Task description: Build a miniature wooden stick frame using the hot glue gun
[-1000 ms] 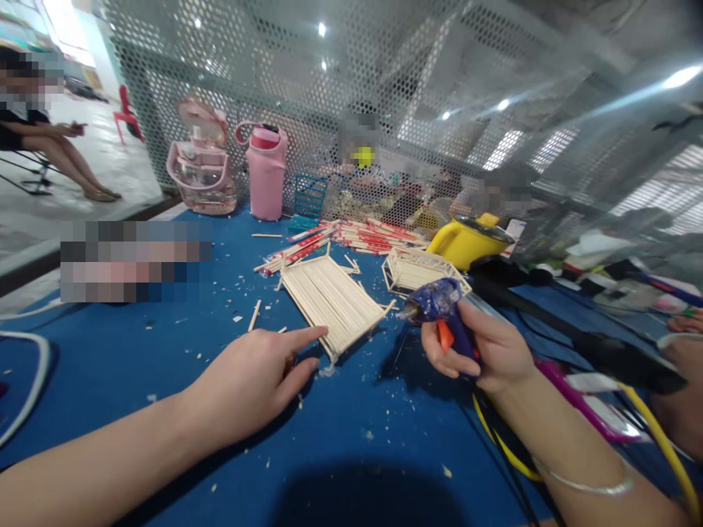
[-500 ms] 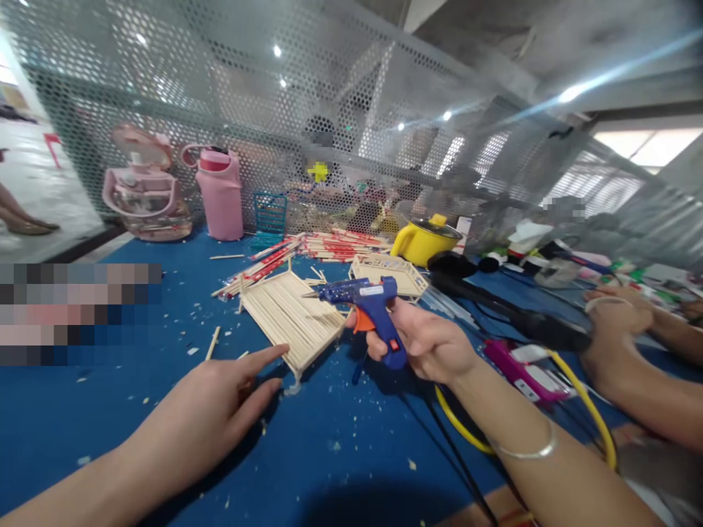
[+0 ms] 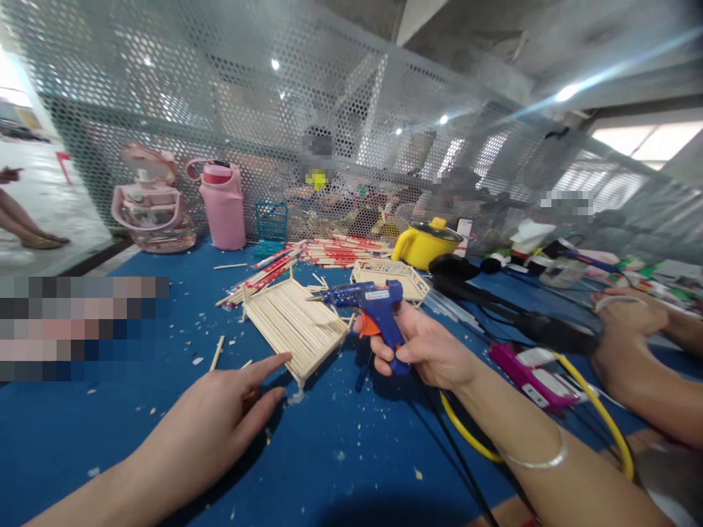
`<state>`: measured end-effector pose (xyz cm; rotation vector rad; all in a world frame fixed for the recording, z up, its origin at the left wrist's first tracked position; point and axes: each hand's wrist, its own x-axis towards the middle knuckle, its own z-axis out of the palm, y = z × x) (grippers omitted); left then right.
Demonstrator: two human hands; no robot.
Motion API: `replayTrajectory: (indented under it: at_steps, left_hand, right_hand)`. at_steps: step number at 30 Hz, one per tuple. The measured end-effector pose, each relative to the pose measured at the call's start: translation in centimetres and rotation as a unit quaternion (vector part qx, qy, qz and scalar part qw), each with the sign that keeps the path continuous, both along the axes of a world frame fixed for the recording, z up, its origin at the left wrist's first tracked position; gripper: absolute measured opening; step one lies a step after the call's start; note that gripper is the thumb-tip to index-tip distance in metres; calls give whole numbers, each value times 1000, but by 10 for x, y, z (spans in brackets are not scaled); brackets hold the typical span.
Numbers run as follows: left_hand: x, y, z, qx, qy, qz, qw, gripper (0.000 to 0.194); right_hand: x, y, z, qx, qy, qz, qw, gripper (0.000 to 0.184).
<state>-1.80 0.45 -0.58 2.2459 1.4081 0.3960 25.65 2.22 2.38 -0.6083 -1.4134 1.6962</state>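
A small platform of pale wooden sticks, with short posts at its corners, sits on the blue table. My left hand has its index finger stretched to the platform's near left edge, with the thumb apart below it; the other fingers are partly hidden. In my right hand is a blue glue gun with an orange trigger. Its nozzle points left, over the platform; whether the tip touches the sticks I cannot tell.
Behind lie many red-wrapped sticks, a second stick frame and a yellow pot. A pink bottle stands back left. At right are a purple power strip, a yellow cable and another person's arm.
The whole view has shifted slightly, so things appear a little lower. Both hands, the glue gun and the stick platform keep nearly the same places relative to each other.
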Motion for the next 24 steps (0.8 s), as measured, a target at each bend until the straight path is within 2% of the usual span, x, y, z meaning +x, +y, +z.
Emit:
replayTrajectory:
  at_steps: [6, 14, 19, 24]
  left_hand:
    - [1, -2, 4, -17, 10, 1, 1000, 50]
    - [0, 0, 3, -22, 7, 0, 1000, 50]
    - [-3, 1, -1, -22, 4, -5, 1000, 52]
    - [-1, 1, 0, -21, -3, -8, 1000, 50]
  right_hand:
    - [0, 0, 0, 25, -20, -30, 999, 61]
    - [3, -1, 2, 16, 10, -5, 1000, 73]
    - [4, -1, 3, 24, 12, 4, 1000, 76]
    - [1, -1, 2, 37, -15, -23, 999, 73]
